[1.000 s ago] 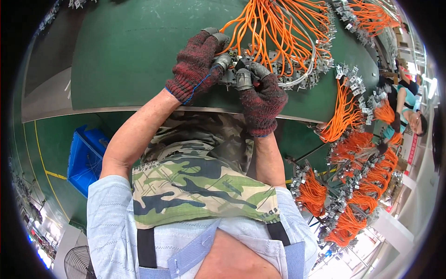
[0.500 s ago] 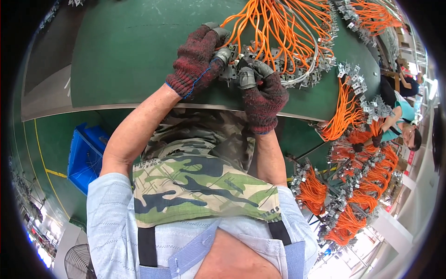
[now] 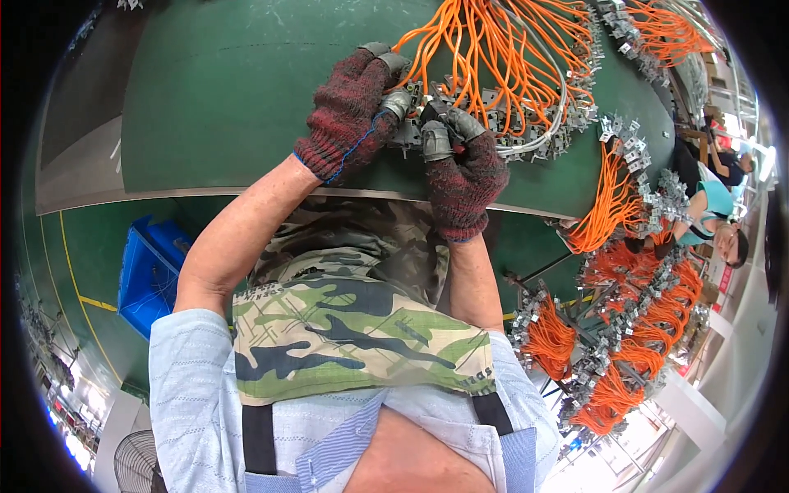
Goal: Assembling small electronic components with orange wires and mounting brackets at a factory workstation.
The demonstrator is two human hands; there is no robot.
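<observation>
A bundle of orange cables [image 3: 477, 49] fans out on the green tabletop, with grey metal clips [image 3: 534, 135] massed at the cable ends. My left hand [image 3: 353, 119], in a dark red knitted glove with grey taped fingertips, is closed on an orange cable by its clip end. Opposite it, close by, my right hand [image 3: 470, 177], gloved alike, pinches at the same clip end. A small dark piece shows at its fingertips; its kind is not clear. A white-grey cable [image 3: 559, 107] loops around the right side of the bundle.
More clipped orange cables [image 3: 608, 201] hang over the table's right edge, and others [image 3: 670, 33] lie at the far right. Several bundles [image 3: 612, 394] sit on a rack to my right. A blue bin [image 3: 148, 271] is below left, a fan [image 3: 136, 460] lower left. A co-worker [image 3: 715, 205] is at right.
Both hands stay at the same clip end, with only slight shifts of the fingers. The co-worker at the right has moved a little.
</observation>
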